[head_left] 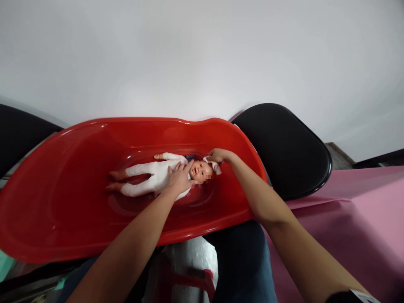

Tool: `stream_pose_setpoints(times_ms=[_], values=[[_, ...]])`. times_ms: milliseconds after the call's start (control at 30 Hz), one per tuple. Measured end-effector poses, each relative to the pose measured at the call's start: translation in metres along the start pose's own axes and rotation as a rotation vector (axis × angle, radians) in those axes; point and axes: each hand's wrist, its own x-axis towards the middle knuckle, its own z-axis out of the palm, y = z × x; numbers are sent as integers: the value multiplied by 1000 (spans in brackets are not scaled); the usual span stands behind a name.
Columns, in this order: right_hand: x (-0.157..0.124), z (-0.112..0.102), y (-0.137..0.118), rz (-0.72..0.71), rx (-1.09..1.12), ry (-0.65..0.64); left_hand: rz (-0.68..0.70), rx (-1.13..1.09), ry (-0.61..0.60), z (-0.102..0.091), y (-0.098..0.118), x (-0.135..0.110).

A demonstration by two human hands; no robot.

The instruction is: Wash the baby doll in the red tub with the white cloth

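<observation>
A baby doll [164,174] in a white bodysuit lies on its back in a red baby bathtub [63,202], its head to the right and bare feet to the left. My left hand [179,179] rests over the doll's upper chest and neck, fingers spread and thumb by the chin. At the top of the doll's head, my right hand [218,155] is closed on a small whitish cloth [217,167] with some yellow on it. The cloth touches the head or lies just beside it; I cannot tell which. Shallow water seems to cover the tub's bottom.
Behind the tub rises a white wall [189,59]. A black chair [280,151] stands at its right end, another black chair [22,134] at its left. Pink cloth [375,206] covers a surface on the right. Below, a red stool [192,280] shows between my legs.
</observation>
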Motion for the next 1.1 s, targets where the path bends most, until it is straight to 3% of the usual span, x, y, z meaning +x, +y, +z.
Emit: stream_pose_setpoints(times_ms=[467, 1100], values=[[-11, -1, -5, -33, 150, -122, -20, -2, -20, -2, 1, -1], [-17, 8, -16, -22, -60, -270, -24, -5, -17, -1, 1, 0]])
